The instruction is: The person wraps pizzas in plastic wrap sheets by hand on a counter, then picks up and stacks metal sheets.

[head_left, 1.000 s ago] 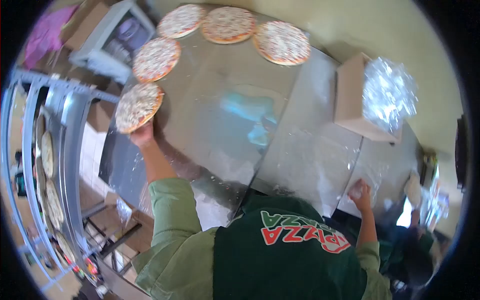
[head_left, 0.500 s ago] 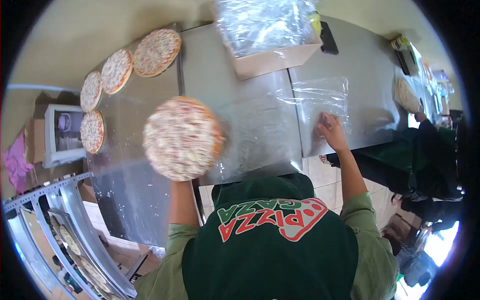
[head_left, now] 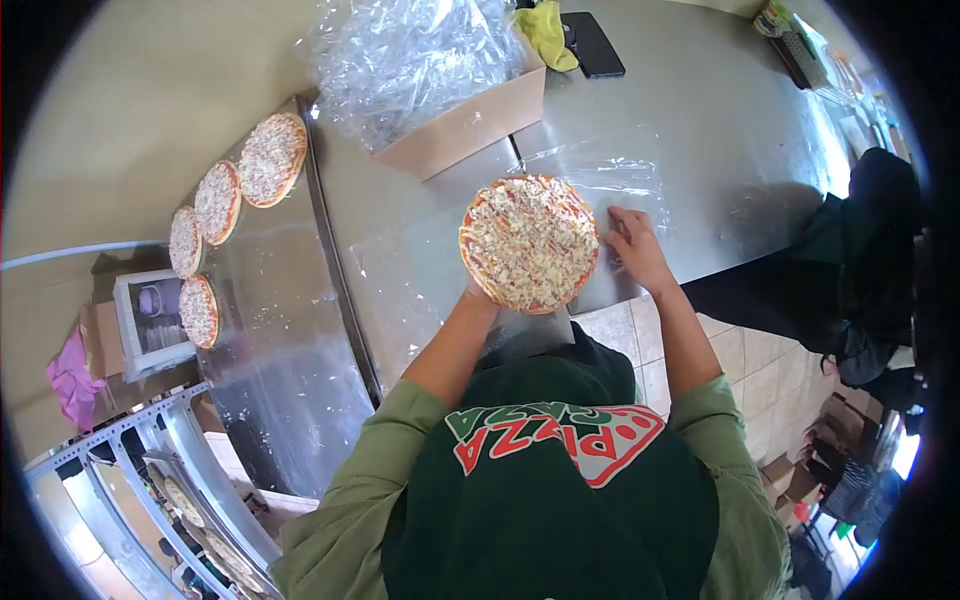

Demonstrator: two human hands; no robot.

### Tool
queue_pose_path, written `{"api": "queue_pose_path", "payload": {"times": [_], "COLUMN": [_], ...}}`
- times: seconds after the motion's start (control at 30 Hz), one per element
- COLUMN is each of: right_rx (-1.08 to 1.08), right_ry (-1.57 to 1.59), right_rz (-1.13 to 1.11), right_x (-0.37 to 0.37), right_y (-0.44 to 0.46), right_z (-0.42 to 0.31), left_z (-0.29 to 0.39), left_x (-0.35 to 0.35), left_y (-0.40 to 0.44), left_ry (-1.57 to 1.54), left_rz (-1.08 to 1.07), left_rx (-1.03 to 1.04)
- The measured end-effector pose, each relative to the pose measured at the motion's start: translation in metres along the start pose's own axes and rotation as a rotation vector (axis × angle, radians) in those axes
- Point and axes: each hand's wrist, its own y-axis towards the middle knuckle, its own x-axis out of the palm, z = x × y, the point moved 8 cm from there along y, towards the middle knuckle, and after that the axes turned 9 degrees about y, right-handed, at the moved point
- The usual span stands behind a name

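Observation:
A round pizza [head_left: 530, 243] topped with shredded cheese is held level over the metal table [head_left: 700, 120], in front of my body. Beneath its lower left edge is my left hand [head_left: 480, 293], with most of its fingers hidden under the crust. A clear plastic bag [head_left: 630, 178] lies flat on the table, partly covered by the pizza. My right hand [head_left: 638, 248] is just right of the pizza, with curled fingers and thumb at the near edge of the bag.
Several cheese-topped pizzas [head_left: 272, 160] stand along the left table's far edge. A cardboard box [head_left: 465, 125] of clear bags is ahead, beside a yellow-green cloth [head_left: 545, 35] and a black phone [head_left: 595, 45]. A rack [head_left: 180, 450] is lower left. A co-worker [head_left: 800, 280] stands at right.
My left hand has carried the pizza from the left table, rightward to the plastic bag and beside my right hand. My right hand has stayed at the bag. The view has turned right.

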Motion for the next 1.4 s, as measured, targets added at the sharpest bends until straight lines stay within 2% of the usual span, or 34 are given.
{"api": "queue_pose_path", "payload": {"times": [0.07, 0.13, 0.23, 0.27, 0.3, 0.33, 0.37, 0.4, 0.47, 0.57, 0.67, 0.77, 0.87, 0.93, 0.97, 1.0, 1.03, 1.1, 1.17, 1.27, 1.37, 1.4], "right_rx": [-0.004, -0.038, -0.043, -0.248, -0.174, -0.353, -0.457, -0.59, -0.984, -1.103, -0.967, -0.777, -0.334, 0.108, 0.196, 0.283, 0.342, 0.459, 0.578, 0.62, 0.66, 0.671], "right_ry": [-0.037, -0.124, -0.306, -0.393, -0.582, -0.504, -0.428, -0.33, -0.361, -0.485, -0.602, -0.074, 0.393, 0.72, 0.837, 0.951, 0.91, 0.861, 0.843, 0.797, 0.636, 0.561], "right_rz": [0.022, 0.065, 0.17, 0.101, -0.14, -0.285, -0.529, -0.618, -0.511, -0.575, -0.74, -0.674, -0.584, -0.399, -0.27, -0.137, -0.054, 0.027, 0.023, 0.0, -0.077, -0.11], "right_x": [-0.001, 0.0, 0.018, 0.047, 0.09, 0.128, 0.177, 0.209, 0.263, 0.33, 0.342, 0.322, 0.269, 0.237, 0.213, 0.191, 0.176, 0.162, 0.163, 0.165, 0.159, 0.153], "right_y": [0.0, -0.003, -0.023, -0.028, -0.034, -0.046, -0.064, -0.081, -0.112, -0.124, -0.117, -0.127, -0.12, -0.109, -0.104, -0.101, -0.102, -0.106, -0.111, -0.108, -0.101, -0.101], "right_z": [-0.002, -0.002, -0.053, -0.06, -0.074, -0.113, -0.119, -0.142, -0.158, -0.14, -0.143, -0.178, -0.198, -0.148, -0.129, -0.109, -0.091, -0.055, -0.023, -0.006, -0.004, -0.004], "left_z": [0.027, 0.073, 0.161, 0.186, 0.213, 0.236, 0.246, 0.246, 0.246, 0.246, 0.255, 0.271, 0.28, 0.276, 0.274, 0.265, 0.251, 0.229, 0.21, 0.21, 0.202, 0.206], "left_x": [-0.007, -0.072, -0.078, -0.079, -0.083, -0.086, -0.082, -0.084, -0.093, -0.093, -0.087, -0.103, -0.066, -0.029, -0.016, -0.018, -0.036, -0.05, -0.054, -0.059, -0.055, -0.044], "left_y": [-0.012, -0.018, -0.08, -0.094, -0.103, -0.105, -0.104, -0.099, -0.091, -0.083, -0.091, -0.119, -0.148, -0.149, -0.149, -0.14, -0.122, -0.095, -0.072, -0.051, -0.044, -0.049], "left_ry": [0.037, -0.107, 0.252, 0.401, 0.831, 1.272, 1.719, 1.894, 2.236, 2.221, 2.086, 1.851, 1.27, 0.878, 0.67, 0.903, 1.14, 1.472, 1.657, 1.999, 2.312, 2.284], "left_rz": [-0.025, 0.009, 0.353, 0.432, 0.53, 0.616, 0.687, 0.699, 0.711, 0.548, 0.49, 0.458, 0.161, 0.156, 0.147, 0.151, 0.152, 0.127, 0.082, 0.251, 0.423, 0.579], "left_rx": [0.084, 0.34, 0.581, 0.66, 0.752, 0.823, 0.873, 0.797, 0.618, 0.464, 0.507, -0.179, -0.142, 0.312, 0.526, 0.646, 0.764, 0.81, 0.66, 0.385, 0.5, 0.716]}}
